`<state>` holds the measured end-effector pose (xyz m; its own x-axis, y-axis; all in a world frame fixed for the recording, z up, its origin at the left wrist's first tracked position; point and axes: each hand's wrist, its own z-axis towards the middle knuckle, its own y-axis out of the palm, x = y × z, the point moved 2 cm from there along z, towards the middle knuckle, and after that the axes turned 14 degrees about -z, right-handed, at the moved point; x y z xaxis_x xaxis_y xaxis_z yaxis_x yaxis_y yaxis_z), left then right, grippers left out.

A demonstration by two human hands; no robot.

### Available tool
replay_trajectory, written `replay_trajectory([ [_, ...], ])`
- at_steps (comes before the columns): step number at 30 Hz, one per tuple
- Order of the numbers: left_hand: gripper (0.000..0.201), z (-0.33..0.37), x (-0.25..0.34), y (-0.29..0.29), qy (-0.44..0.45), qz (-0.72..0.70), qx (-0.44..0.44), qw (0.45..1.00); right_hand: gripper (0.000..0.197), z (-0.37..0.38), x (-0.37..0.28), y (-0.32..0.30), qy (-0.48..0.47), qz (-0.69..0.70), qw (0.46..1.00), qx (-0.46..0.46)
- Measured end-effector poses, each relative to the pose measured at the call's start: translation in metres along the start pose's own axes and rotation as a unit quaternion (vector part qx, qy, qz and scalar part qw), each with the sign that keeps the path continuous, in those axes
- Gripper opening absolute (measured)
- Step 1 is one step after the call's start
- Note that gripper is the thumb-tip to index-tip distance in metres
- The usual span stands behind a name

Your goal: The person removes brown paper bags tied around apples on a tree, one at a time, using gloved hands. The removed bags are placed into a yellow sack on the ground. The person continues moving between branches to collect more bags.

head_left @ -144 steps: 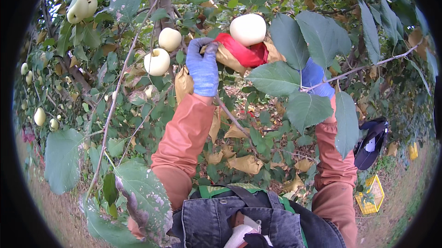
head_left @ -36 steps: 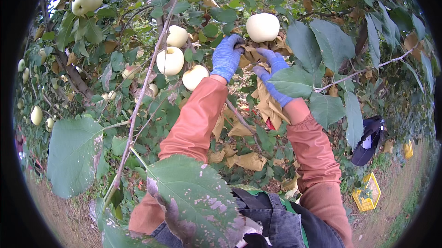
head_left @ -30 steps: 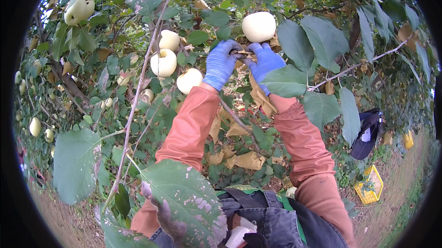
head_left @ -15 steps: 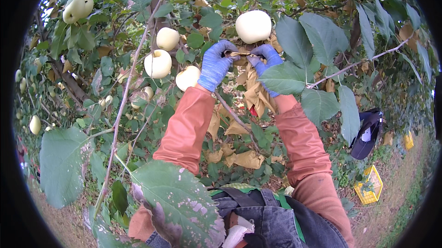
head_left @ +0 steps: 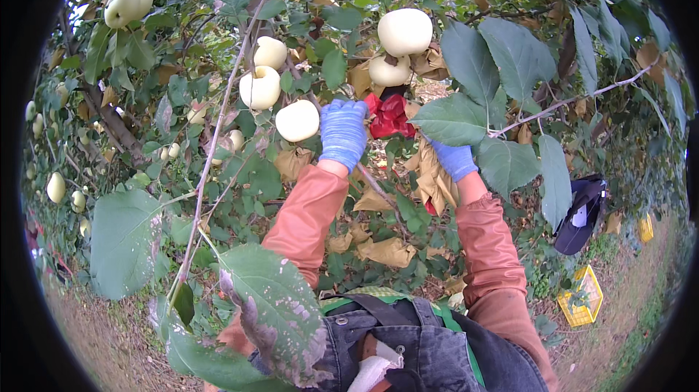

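Note:
My left hand, in a blue knit glove, is closed at the left edge of crumpled red paper. My right hand, gloved the same way, grips a bunch of brown paper bags; a big leaf hides some of its fingers. Just above the red paper hangs a pale apple. A larger pale apple touches it from above. Beside my left hand hangs another pale apple, with two more apples up and to its left.
A leafy twig crosses close in front at left, and a leafy branch reaches in from the right. A dark cap hangs at right. Yellow crates sit on the ground. Brown paper hangs below my hands.
My hands have lowered and moved apart from their pinch at the brown paper. A pale apple and the red paper now show under the large apple.

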<state>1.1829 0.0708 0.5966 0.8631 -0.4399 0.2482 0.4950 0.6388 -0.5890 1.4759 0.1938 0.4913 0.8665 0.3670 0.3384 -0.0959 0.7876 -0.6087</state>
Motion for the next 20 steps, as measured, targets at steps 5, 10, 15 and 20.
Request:
replay_trajectory([
  [5, 0.033, -0.034, 0.04, 0.0, -0.096, -0.395, -0.006, 0.914, 0.031, 0.032, -0.081, -0.155, 0.139, 0.528, 0.815, -0.193],
  [10, 0.048, -0.026, 0.057, 0.032, -0.192, -0.748, 0.08, 0.631, 0.032, 0.038, -0.095, -0.195, 0.144, 0.491, 0.851, -0.118],
  [15, 0.046, 0.001, 0.066, 0.033, -0.159, -0.709, 0.078, 0.683, 0.041, 0.025, -0.06, -0.158, 0.17, 0.44, 0.881, -0.032],
  [20, 0.053, 0.04, 0.049, 0.014, -0.058, -0.513, 0.137, 0.845, 0.043, 0.031, -0.029, -0.146, 0.272, 0.814, 0.51, -0.051],
])
